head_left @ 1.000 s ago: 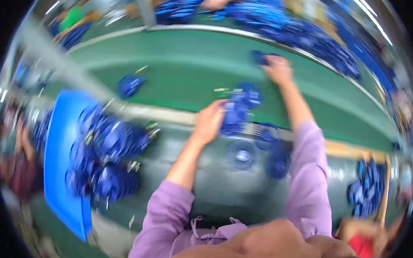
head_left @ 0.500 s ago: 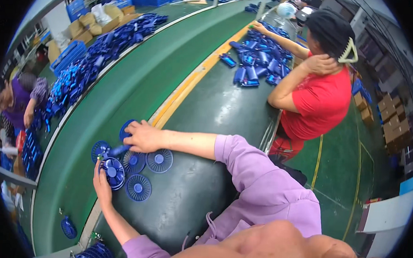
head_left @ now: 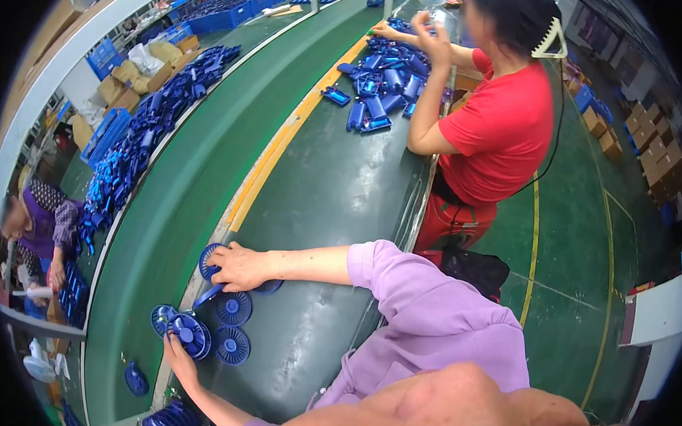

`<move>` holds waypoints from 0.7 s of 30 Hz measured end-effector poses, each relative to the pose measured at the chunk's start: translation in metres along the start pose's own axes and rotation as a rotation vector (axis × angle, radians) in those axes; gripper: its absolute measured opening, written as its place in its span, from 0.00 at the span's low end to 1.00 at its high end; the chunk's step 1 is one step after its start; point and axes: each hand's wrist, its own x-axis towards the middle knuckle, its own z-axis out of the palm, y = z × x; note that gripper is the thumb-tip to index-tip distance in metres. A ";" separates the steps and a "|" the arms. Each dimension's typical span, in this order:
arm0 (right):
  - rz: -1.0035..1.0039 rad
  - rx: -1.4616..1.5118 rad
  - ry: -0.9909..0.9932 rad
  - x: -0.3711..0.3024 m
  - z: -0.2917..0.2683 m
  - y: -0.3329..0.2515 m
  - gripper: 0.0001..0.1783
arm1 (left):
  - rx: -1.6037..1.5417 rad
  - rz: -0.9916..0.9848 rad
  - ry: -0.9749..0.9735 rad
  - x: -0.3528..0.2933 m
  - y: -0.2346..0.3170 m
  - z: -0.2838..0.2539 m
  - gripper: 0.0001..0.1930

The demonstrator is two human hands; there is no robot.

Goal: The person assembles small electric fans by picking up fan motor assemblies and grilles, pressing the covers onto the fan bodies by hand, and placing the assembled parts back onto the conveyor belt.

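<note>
My left hand (head_left: 182,361) curls round the rim of a blue fan head (head_left: 189,336) with blades showing, at the near edge of the green conveyor belt. Under and beyond it lies another round blue fan part (head_left: 163,319). A slim blue handle (head_left: 209,295) points from there toward my right hand. My right hand (head_left: 243,268) is bent over a round blue fan grille (head_left: 209,261), its fingertips on the grille; thumb contact is partly hidden. Between my hands, two flat blue grilles (head_left: 234,309) lie on the dark table, and another shows partly under my right wrist.
A green conveyor belt (head_left: 199,153) curves along the left, carrying a blue fan piece (head_left: 136,379). Stacked blue grilles (head_left: 172,419) stand at the lower left. A co-worker in red (head_left: 497,121) is by a heap of blue fan bodies (head_left: 385,78). Another person (head_left: 47,223) works across the belt.
The view has shifted, so the table parts appear lower. My hands stay at the same fan parts, the right one nearer the left. The co-worker's hand has risen from the neck.
</note>
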 end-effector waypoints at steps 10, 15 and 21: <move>-0.036 0.428 0.261 0.005 -0.046 -0.027 0.14 | -0.004 -0.184 0.272 -0.078 0.017 0.005 0.20; 0.253 1.230 0.028 0.019 -0.048 -0.065 0.14 | 0.162 -0.091 0.474 -0.101 0.032 -0.002 0.17; 0.188 1.339 -0.090 0.034 -0.036 -0.107 0.19 | -0.895 -0.190 0.446 -0.080 0.055 0.011 0.14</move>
